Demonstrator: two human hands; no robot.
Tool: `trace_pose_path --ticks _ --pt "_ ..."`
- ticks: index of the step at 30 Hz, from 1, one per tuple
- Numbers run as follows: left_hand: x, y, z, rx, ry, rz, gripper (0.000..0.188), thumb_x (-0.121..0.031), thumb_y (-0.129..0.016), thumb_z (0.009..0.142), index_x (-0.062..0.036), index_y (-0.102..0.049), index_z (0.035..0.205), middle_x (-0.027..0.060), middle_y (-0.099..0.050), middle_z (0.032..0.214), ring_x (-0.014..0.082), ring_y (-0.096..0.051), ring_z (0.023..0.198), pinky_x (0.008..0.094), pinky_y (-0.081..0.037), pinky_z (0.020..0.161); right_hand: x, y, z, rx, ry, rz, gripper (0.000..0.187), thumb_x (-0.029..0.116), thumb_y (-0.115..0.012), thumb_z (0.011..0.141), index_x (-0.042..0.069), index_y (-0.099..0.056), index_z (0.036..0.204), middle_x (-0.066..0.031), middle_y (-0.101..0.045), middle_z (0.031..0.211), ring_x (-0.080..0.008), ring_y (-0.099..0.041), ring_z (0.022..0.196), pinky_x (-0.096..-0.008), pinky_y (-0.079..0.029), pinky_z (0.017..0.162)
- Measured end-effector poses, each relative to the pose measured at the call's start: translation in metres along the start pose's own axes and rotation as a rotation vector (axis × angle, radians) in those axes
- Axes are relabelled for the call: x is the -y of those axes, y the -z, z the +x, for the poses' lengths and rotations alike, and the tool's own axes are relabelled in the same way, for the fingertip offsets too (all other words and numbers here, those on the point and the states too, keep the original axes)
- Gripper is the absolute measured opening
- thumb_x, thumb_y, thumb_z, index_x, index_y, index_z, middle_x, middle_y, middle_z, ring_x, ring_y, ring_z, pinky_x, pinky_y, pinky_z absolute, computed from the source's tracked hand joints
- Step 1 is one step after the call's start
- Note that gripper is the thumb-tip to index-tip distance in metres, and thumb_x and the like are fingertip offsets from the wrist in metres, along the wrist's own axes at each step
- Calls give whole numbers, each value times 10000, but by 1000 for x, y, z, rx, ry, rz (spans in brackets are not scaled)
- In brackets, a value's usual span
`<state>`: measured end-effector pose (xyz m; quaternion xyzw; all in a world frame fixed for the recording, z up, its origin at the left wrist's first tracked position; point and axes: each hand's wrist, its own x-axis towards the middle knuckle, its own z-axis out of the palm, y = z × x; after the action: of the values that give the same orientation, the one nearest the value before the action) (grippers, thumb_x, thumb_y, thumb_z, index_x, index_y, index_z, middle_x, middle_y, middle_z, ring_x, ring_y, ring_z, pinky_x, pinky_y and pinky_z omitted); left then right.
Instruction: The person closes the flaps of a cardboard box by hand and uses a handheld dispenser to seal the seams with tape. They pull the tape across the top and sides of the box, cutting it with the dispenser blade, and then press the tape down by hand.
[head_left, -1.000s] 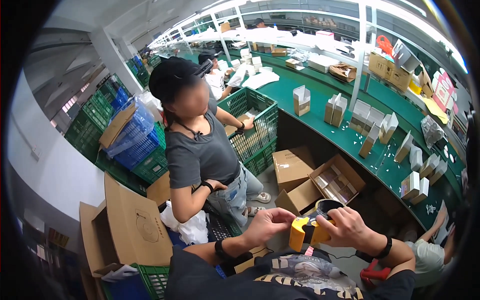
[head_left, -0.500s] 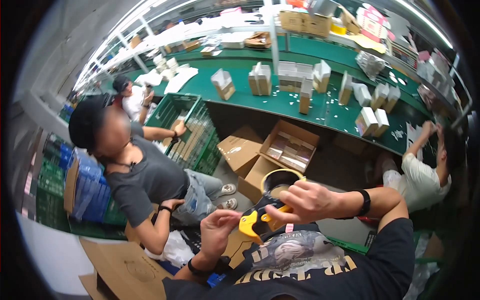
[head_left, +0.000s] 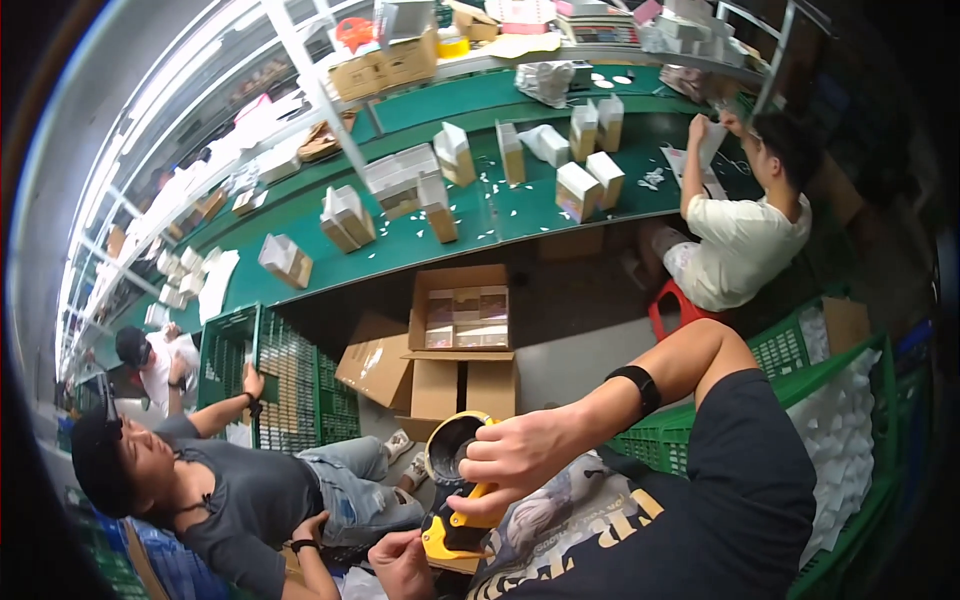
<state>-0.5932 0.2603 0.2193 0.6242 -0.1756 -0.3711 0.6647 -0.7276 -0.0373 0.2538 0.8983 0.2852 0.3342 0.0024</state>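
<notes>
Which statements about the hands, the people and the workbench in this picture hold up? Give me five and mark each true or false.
1. The right hand holds a yellow-and-black tape dispenser. True.
2. The right wrist is bare. False: it wears a black wristband.
3. The left hand is at the tape dispenser's yellow end. True.
4. Everyone in a cream shirt is standing. False: the person in the cream shirt sits on a red stool.
5. Small boxes stand on the green workbench. True.
</notes>
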Motion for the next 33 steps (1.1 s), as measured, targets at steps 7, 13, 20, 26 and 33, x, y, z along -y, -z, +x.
trace_pose_path --ticks 7,13,20,26,33 --pt "-41 -14 -3 60 10 100 103 -18 -656 949 57 -694 1008 116 -720 877 167 -674 814 287 -558 792 -4 27 -1 -2 -36 -40 462 168 -608 862 165 -513 1315 1 -497 823 -123 -529 661 -246 -412 546" --pt "-45 -22 2 29 -97 10 87 63 -674 903 88 -709 978 171 -746 889 203 -730 814 306 -584 805 -7 29 -12 38 -32 39 488 170 -661 831 187 -544 1305 12 -467 825 -93 -484 618 -212 -399 532" --pt "-34 -19 3 -3 31 5 105 9 -670 932 90 -711 985 180 -747 917 224 -738 859 326 -596 832 -9 8 -26 71 -91 128 520 229 -691 819 208 -544 1317 0 -488 810 -117 -526 635 -240 -420 538" --pt "-33 -13 3 12 123 -5 142 -37 -664 952 86 -712 1003 173 -747 949 208 -734 887 320 -596 850 2 4 -25 129 -150 180 581 305 -754 792 209 -552 1328 -6 -489 811 -119 -529 629 -254 -436 544" --pt "-34 -2 3 42 159 -98 132 -44 -641 967 75 -691 994 185 -741 957 243 -740 863 366 -606 841 3 2 -20 144 -136 171 595 422 -796 763 205 -581 1273 -24 -512 846 -129 -547 629 -270 -473 552"
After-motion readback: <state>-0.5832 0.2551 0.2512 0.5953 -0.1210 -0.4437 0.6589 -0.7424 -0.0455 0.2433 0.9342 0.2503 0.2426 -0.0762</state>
